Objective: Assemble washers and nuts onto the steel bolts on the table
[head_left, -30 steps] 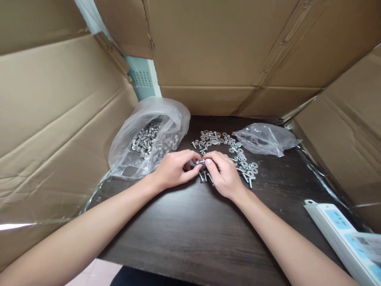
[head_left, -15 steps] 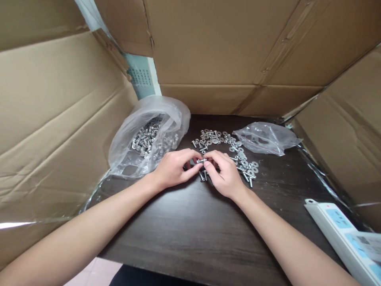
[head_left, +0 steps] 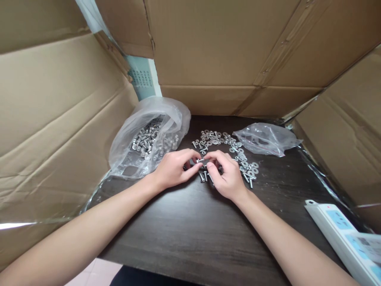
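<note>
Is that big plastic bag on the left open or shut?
Open: the plastic bag has a gaping mouth, and small metal pieces show inside.

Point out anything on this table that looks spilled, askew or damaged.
The loose washers and bolts could pass for a spill: they lie scattered in a rough arc on the dark tabletop, outside both plastic bags. The left bag slumps open, metal fasteners inside. No damage is apparent.
</note>
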`<state>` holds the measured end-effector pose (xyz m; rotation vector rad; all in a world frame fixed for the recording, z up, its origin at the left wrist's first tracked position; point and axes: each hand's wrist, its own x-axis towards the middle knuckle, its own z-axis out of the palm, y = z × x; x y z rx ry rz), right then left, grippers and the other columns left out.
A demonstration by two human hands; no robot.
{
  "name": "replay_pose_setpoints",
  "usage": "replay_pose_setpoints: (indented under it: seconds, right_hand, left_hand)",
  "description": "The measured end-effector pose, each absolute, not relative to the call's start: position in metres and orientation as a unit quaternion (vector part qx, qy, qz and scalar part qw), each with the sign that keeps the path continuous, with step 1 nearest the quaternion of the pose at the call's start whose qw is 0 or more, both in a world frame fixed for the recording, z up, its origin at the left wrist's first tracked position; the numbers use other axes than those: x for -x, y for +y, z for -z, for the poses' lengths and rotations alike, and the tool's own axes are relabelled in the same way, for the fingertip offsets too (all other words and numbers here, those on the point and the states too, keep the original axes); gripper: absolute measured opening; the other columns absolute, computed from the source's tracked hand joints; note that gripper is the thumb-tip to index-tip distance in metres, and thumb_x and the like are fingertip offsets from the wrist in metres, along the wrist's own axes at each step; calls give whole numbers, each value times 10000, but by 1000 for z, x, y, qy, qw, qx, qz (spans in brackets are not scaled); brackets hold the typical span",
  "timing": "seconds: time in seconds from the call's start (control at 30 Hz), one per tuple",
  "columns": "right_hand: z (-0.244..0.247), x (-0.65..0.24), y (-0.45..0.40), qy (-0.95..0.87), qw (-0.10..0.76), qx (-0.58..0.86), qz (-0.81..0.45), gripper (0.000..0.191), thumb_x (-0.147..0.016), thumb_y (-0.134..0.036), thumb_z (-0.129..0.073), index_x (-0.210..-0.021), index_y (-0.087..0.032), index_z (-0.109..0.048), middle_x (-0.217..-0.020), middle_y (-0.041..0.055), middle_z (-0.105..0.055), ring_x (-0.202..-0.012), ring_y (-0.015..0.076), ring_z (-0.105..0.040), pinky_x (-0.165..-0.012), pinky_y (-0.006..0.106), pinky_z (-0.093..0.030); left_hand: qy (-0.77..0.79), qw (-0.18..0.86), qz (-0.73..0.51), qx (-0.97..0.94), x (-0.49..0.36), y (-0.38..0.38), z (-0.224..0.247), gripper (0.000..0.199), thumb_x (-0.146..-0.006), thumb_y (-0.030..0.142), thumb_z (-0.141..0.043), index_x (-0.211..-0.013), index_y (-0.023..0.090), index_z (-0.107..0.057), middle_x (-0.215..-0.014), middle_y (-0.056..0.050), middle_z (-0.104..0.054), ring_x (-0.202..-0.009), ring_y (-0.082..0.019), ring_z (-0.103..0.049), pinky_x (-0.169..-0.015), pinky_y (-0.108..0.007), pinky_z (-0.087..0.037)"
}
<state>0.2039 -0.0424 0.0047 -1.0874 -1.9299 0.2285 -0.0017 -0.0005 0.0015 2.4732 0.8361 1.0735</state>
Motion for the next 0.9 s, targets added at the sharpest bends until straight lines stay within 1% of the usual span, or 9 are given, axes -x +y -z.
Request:
replay_pose_setpoints:
  seconds: [0.13,0.3,0.4,0.63,0.77,0.9]
  right_hand:
    - [-4,-204,-42,-776,432,449,-99,143,-964,-167,-521,-1039,-198,-639,-809,6,-655,-722,172,-593,-738,340,-434]
    - [-2,-205,-39,-784,408,452,-116,157,-992,-182,-492,-971,-190,-647,-880,24,-696,-789,178,-626,-764,349,-411]
    - [-1,-206,-38,-786,405,452,-122,170,-1001,-197,-484,-954,-190,-647,-874,29,-701,-812,189,-638,-777,359,-404]
    - [-4,-205,-40,-781,404,458,-128,163,-989,-215,-488,-970,-197,-649,-885,34,-714,-793,191,-640,-780,368,-420]
    - [-5,-205,-42,-773,412,467,-120,160,-972,-239,-501,-1010,-205,-652,-825,26,-700,-728,189,-621,-759,362,-443]
    - [-5,-204,-43,-774,422,459,-110,151,-960,-213,-514,-1011,-202,-656,-800,16,-691,-714,182,-615,-750,350,-445]
  left_hand:
    - [287,162,-377,-866,1,-1,-2,130,-980,285,-658,-1047,174,-666,-888,8,-713,-653,-83,-656,-654,-220,-491]
    - [279,164,-374,-869,1,-2,-2,144,-987,295,-653,-1056,169,-663,-879,9,-707,-650,-82,-650,-657,-222,-492]
    - [279,163,-375,-869,1,-2,-2,144,-991,295,-643,-1058,170,-663,-885,3,-710,-655,-86,-653,-661,-225,-494]
    - [284,162,-370,-870,1,-2,-2,147,-989,298,-636,-1057,171,-664,-902,-3,-713,-654,-87,-651,-659,-230,-490]
    - [289,164,-364,-870,1,-1,-1,146,-986,302,-641,-1050,174,-669,-885,1,-705,-653,-88,-647,-647,-229,-482]
    - [288,165,-367,-869,1,-1,-1,143,-985,300,-640,-1047,174,-669,-877,0,-702,-650,-91,-648,-651,-232,-485]
